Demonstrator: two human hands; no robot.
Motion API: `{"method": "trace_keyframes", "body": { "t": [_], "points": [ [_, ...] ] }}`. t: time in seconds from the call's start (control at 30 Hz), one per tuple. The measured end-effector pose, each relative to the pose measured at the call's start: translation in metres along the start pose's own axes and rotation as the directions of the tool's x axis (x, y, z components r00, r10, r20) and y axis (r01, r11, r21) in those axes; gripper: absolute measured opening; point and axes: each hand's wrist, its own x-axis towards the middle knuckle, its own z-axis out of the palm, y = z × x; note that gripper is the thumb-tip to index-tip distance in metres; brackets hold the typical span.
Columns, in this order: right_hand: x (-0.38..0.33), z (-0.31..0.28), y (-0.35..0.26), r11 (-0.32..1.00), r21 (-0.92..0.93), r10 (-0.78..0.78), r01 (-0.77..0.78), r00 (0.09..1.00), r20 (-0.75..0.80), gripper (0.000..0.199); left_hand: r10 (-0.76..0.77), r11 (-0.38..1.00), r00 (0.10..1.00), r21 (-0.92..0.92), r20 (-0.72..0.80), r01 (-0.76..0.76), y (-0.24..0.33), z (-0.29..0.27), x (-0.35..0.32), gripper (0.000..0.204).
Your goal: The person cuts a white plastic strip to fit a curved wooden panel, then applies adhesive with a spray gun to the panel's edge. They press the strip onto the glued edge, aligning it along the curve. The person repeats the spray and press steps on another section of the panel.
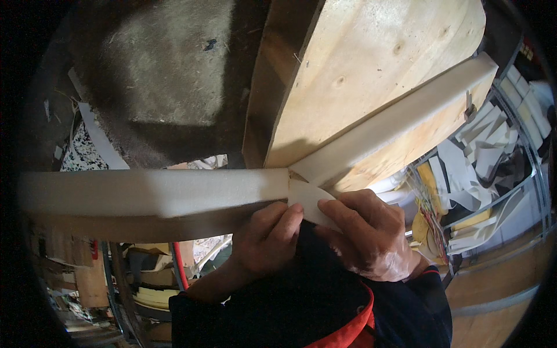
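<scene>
A loose end of white foam strip [310, 197] lies at the corner where two padded rails of a wooden frame meet. My right hand [374, 235] grips this end between thumb and fingers, close to the corner. My left hand [264, 238] has its fingers closed at the lower edge of the left padded rail [145, 191], against the near edge of the strip; whether it pinches the strip is hard to see. A second foam-covered rail [400, 119] slants up to the right from the same corner.
A broad plywood panel [377, 64] fills the space beyond the slanting rail. A metal rack [522, 139] with white foam offcuts [487, 139] stands at the right. Yellow foam pieces [156, 297] lie at the lower left, near a red tube [178, 267]. Speckled foam [84, 151] lies on the floor at far left.
</scene>
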Motion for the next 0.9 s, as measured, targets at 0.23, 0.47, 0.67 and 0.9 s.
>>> {"method": "trace_keyframes", "body": {
  "t": [0.23, 0.47, 0.67, 0.9],
  "points": [
    [-0.011, 0.005, 0.005, 0.993, -0.013, -0.115, 0.115, 0.993, -0.012, 0.043, 0.026, 0.999, 0.997, -0.049, 0.074, -0.023, -0.004, -0.007, -0.005, 0.032],
    [-0.011, 0.011, 0.009, 0.988, -0.013, -0.155, 0.154, 0.984, -0.087, 0.044, 0.096, 0.991, 0.991, -0.101, 0.098, -0.086, -0.013, -0.011, -0.008, 0.041],
    [-0.005, 0.013, 0.012, 0.988, -0.025, -0.152, 0.151, 0.986, -0.068, 0.045, 0.058, 0.998, 0.995, -0.042, 0.083, -0.055, -0.011, -0.007, -0.004, 0.039],
    [-0.003, 0.015, 0.014, 0.989, -0.025, -0.144, 0.143, 0.989, -0.042, 0.047, 0.039, 0.999, 0.995, -0.005, 0.095, -0.038, -0.011, -0.007, -0.004, 0.032]
  ]
}}
